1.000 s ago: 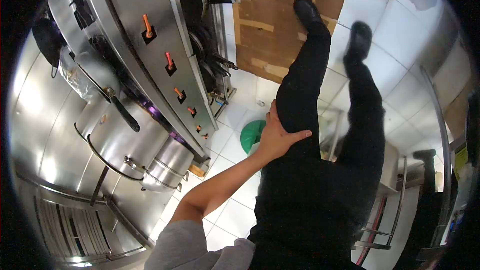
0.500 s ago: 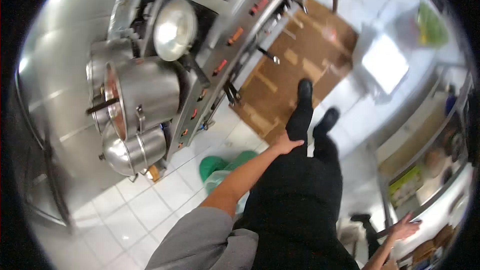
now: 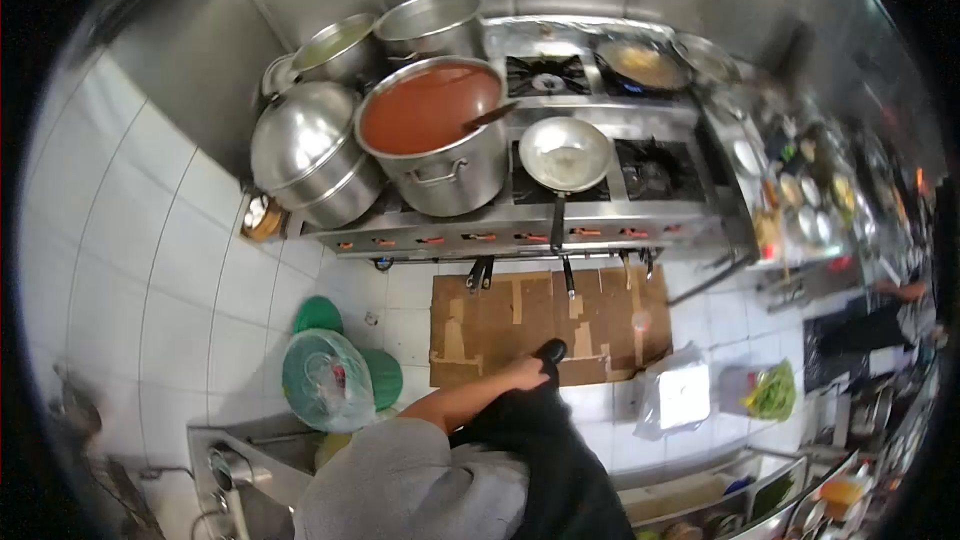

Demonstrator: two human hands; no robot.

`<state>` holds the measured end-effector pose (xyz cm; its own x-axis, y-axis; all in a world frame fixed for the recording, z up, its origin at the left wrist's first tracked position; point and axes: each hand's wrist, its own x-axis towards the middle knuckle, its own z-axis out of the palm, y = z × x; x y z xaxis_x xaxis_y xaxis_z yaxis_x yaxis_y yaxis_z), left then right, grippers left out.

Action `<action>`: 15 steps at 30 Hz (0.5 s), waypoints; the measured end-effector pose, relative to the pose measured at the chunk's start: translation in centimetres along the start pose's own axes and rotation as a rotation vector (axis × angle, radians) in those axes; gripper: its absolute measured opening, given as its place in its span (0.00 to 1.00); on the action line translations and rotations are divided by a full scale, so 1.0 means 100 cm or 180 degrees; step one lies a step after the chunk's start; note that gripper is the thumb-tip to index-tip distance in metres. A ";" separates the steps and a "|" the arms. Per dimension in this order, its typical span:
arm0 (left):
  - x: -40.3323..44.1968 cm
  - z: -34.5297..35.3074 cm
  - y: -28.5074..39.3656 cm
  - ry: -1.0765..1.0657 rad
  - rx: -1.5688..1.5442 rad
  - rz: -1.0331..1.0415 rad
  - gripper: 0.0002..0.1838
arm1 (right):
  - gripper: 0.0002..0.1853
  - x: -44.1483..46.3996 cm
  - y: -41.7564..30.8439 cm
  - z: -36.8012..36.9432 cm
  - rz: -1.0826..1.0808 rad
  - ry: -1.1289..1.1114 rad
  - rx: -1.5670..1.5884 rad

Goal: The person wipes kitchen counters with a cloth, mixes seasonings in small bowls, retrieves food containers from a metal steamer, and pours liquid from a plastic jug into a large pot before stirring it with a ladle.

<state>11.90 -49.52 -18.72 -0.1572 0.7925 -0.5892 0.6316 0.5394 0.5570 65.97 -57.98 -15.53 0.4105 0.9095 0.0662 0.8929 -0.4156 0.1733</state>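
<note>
My left hand (image 3: 523, 373) hangs in front of my dark trousers, beyond the grey sleeve, with no object visible in it. Its fingers are too small and blurred to make out. My right hand is out of sight. Ahead stands a steel stove (image 3: 470, 237) with a large pot (image 3: 455, 180) of red sauce, and a dark handle (image 3: 492, 117) sticks out of it. To the right of that pot, a frying pan (image 3: 565, 153) rests on a front burner, handle toward me. A dome-lidded pot (image 3: 305, 135) occupies the left end.
Flattened cardboard (image 3: 490, 315) covers the floor before the stove. At left is a green bin (image 3: 385, 377) with a plastic bag. On the right are a bagged white container (image 3: 684, 395), green vegetables (image 3: 770, 392) and a cluttered counter (image 3: 745, 155). Another person (image 3: 870, 330) stands far right.
My view has turned and levelled toward the stove, so the pots' contents and the right counter now show. My right hand has left the view. My left hand is still by my trousers.
</note>
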 end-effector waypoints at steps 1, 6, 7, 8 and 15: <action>-0.003 0.003 -0.012 0.0196 -0.0394 -0.0209 0.26 | 0.22 0.007 -0.014 -0.004 -0.0137 -0.0047 0.0118; -0.021 -0.002 -0.063 0.0434 -0.0404 -0.0701 0.26 | 0.20 0.032 -0.081 -0.036 -0.0836 -0.0272 0.0651; -0.045 -0.020 -0.052 0.0365 -0.0274 -0.0497 0.25 | 0.20 0.035 -0.095 -0.043 -0.0966 -0.0314 0.0748; -0.058 -0.033 -0.047 0.0300 -0.0133 -0.0294 0.23 | 0.20 0.038 -0.109 -0.050 -0.1090 -0.0357 0.0861; -0.046 -0.015 -0.097 0.0030 -0.0217 -0.0066 0.19 | 0.18 0.032 -0.214 -0.108 -0.2192 -0.0777 0.1486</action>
<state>5.35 -58.01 -20.56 -0.1772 0.7834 -0.5957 0.5749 0.5736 0.5834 46.14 -46.01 -8.43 -0.2690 0.9547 -0.1273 0.9200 0.2156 -0.3273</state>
